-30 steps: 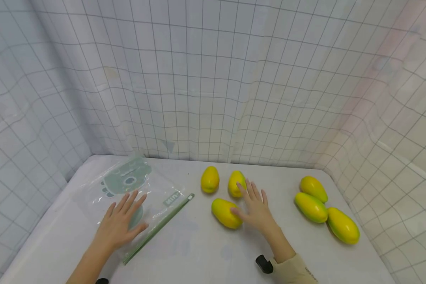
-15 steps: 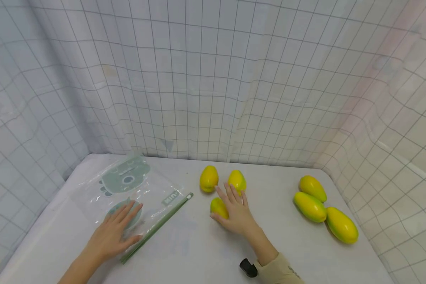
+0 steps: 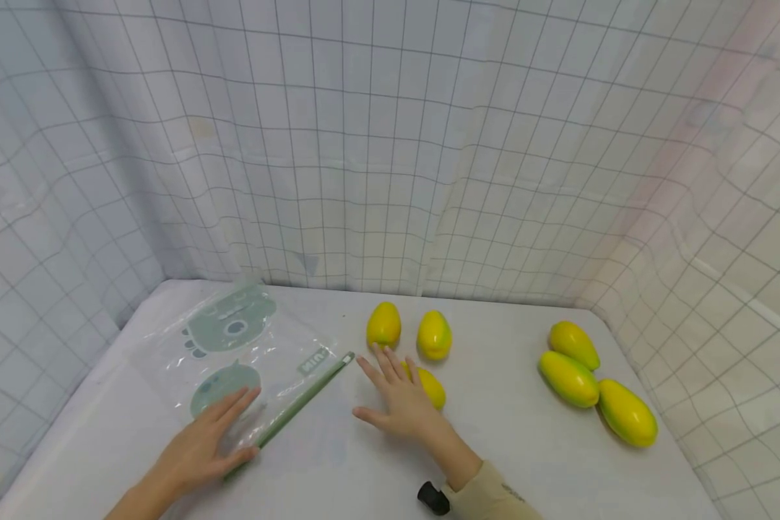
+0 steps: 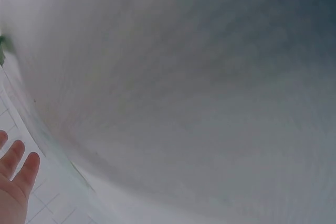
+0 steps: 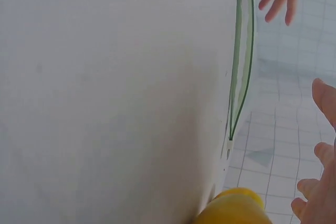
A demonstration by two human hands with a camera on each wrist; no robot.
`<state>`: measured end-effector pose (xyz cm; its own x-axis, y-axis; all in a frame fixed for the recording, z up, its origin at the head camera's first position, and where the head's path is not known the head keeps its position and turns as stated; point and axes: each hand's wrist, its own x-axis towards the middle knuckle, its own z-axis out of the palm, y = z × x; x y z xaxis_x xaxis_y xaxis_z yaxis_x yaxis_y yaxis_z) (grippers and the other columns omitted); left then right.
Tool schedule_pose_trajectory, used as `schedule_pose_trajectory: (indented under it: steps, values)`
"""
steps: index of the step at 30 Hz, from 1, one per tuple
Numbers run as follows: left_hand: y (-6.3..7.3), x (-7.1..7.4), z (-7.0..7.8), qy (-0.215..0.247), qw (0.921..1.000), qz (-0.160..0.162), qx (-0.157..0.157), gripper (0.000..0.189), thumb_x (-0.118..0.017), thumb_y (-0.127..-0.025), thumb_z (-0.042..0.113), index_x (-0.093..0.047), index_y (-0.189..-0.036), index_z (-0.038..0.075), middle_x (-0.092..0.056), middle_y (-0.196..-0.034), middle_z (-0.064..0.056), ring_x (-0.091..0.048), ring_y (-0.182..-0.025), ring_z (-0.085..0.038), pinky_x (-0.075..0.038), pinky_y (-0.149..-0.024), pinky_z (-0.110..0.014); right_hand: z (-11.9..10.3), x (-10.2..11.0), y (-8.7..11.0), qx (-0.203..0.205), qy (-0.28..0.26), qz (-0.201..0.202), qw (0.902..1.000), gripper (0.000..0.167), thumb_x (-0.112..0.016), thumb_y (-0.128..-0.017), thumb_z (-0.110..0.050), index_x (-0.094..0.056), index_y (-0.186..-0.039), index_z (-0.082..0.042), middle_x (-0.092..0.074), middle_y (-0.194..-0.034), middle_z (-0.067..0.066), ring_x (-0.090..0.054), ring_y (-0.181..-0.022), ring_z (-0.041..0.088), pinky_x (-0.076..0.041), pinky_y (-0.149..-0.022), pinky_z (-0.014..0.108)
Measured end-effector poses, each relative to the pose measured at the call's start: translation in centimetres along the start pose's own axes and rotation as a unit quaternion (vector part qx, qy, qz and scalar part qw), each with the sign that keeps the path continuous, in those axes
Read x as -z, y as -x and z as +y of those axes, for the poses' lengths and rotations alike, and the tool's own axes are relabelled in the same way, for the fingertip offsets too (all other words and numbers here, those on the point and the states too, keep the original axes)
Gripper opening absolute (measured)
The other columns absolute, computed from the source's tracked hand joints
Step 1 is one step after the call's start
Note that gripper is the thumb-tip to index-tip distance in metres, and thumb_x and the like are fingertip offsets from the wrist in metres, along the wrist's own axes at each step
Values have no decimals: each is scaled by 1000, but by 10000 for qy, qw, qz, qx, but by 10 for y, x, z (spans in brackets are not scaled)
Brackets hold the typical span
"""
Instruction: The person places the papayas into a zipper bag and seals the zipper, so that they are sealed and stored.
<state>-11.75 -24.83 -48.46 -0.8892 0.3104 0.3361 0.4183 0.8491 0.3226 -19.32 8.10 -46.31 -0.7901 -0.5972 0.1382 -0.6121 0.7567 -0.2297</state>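
Observation:
A clear zip bag [image 3: 279,368] with green animal prints lies flat at left, its green zip strip [image 3: 299,401] slanting toward me. Over its near corner my left hand [image 3: 198,448] spreads its fingers; whether it touches the film I cannot tell. My right hand [image 3: 396,404] holds nothing, fingers straight and spread, right of the strip. It partly hides a yellow-green mango [image 3: 432,390], and its fingertips come near another mango [image 3: 383,325]. A third mango [image 3: 434,336] lies just behind. In the right wrist view, the right hand [image 5: 320,182] hovers beyond a mango [image 5: 233,211].
Three more mangoes [image 3: 568,379] lie grouped at the right of the white table [image 3: 513,433]. Grid-patterned white curtains [image 3: 390,180] enclose the back and sides. A black device [image 3: 433,498] sits by the right sleeve [image 3: 487,495].
My right hand has swept left across the near mango toward the zip strip. My left hand has drawn slightly back toward me. The mangoes and the bag look unmoved.

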Motion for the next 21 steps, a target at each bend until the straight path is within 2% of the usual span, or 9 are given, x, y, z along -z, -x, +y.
schedule_pose_trajectory:
  steps: [8,12,16,21]
  values:
    - [0,-7,0,550,9981,241,135,85,-79,-66,39,-39,-139,20,-49,-127,-12,-45,-113,-34,-43,-81,-55,-13,-14,-4,215,-181,-467,9985,76,-37,-86,-64,-8,-148,-30,0,-154,5,-6,-139,26,-8,-107,58]
    - [-2,-12,-3,631,9968,497,4,87,-83,-61,37,-44,-136,16,-54,-121,-6,-50,-105,-22,-45,-81,-38,-17,-22,-9,352,-144,-635,9973,76,-34,-85,-67,-5,-147,-34,-2,-154,5,-6,-139,25,-8,-108,56]
    - [-4,-16,-6,913,9926,756,-267,87,-86,-56,29,-48,-131,9,-58,-105,-2,-52,-89,-12,-43,-74,-23,-22,-27,-13,470,-124,-868,9950,75,-30,-84,-69,-2,-146,-37,-3,-153,5,-6,-139,25,-7,-108,55]
    - [-6,-20,-7,1363,9861,870,-382,84,-87,-53,23,-50,-126,3,-55,-93,1,-49,-78,-9,-42,-66,-20,-29,-29,-17,506,-196,-1231,9909,74,-28,-85,-69,-1,-146,-37,-3,-153,5,-6,-139,24,-6,-109,53]
